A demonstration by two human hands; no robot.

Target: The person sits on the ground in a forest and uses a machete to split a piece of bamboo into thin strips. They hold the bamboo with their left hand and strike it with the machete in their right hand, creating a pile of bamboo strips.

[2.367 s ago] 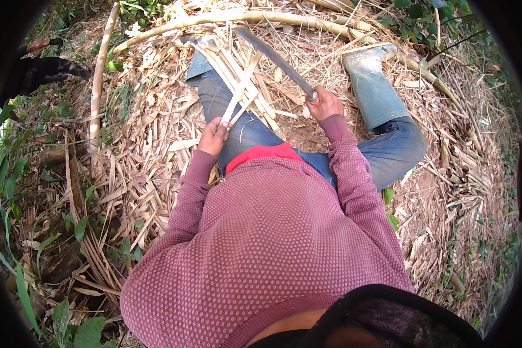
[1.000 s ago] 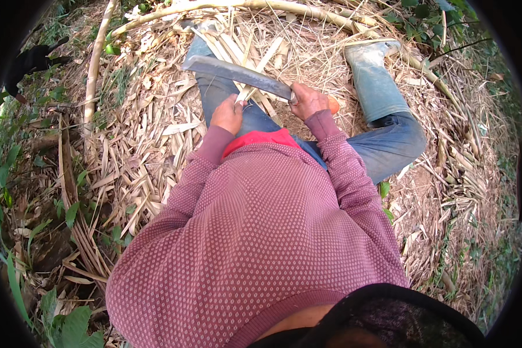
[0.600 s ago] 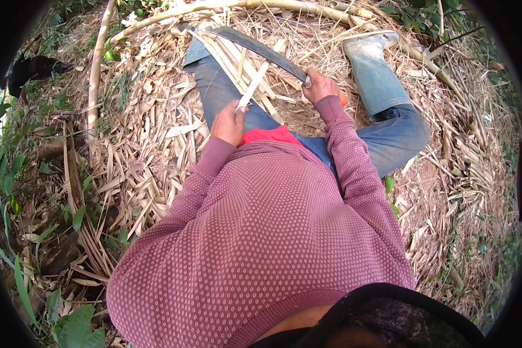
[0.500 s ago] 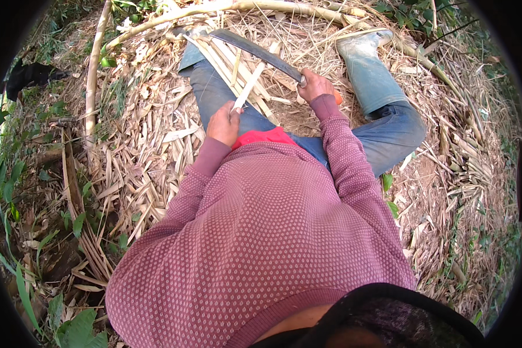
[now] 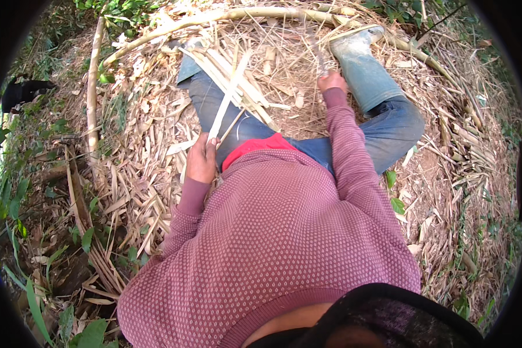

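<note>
I sit on the ground with my legs in blue jeans (image 5: pixel 383 110) stretched forward. My left hand (image 5: pixel 202 158) grips the near end of a long pale bamboo strip (image 5: pixel 229 95) that points up and away over my left thigh. A bundle of similar split strips (image 5: pixel 226 75) lies across that leg. My right hand (image 5: pixel 332 81) is stretched forward between my knees and is closed on the handle of a long dark blade (image 5: pixel 315 51). The blade is blurred and points away from me.
Dry bamboo husks and shavings (image 5: pixel 133 174) cover the ground all around. A thick bamboo pole (image 5: pixel 238 14) curves along the far side, and a thinner stem (image 5: pixel 91 93) stands at the left. Green leaves and weeds (image 5: pixel 35 232) grow at the left edge.
My right hand swung the blade from lying across the strips to pointing forward, away from me. My left hand drew back toward my hip with one strip.
</note>
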